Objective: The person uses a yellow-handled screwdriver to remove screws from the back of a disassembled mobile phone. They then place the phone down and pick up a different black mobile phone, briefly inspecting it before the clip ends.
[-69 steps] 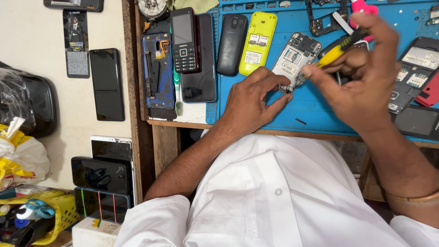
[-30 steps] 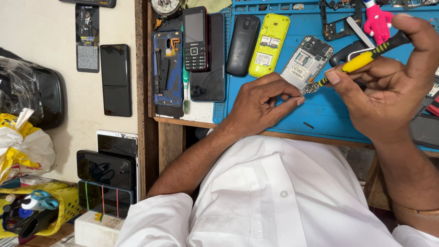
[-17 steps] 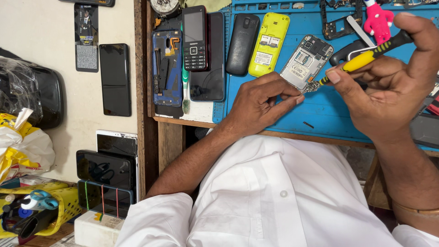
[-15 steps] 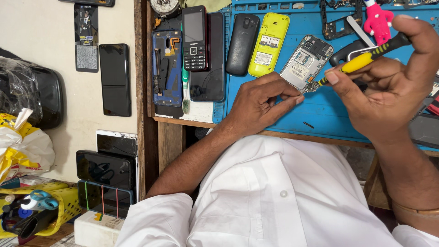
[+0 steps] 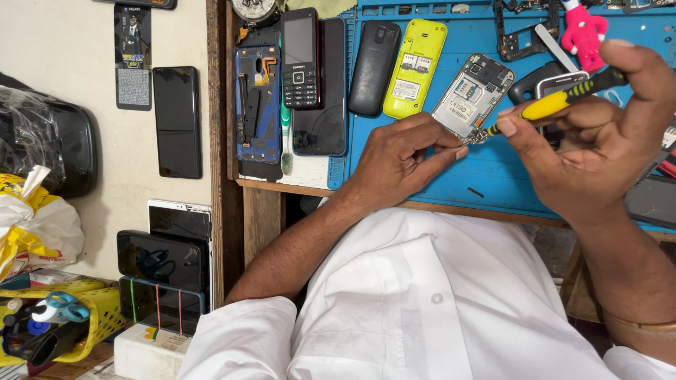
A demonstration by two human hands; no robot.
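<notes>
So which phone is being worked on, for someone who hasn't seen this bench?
Find the blue work mat on the wooden bench. Near its middle, the left hand steadies an opened phone while the right hand brings a yellow-handled screwdriver to its lower corner. Unlike the yellow phone beside it, its silvery insides are bare.

On the desk: one opened silver phone, one yellow phone, one screwdriver, one pink toy figure.
</notes>
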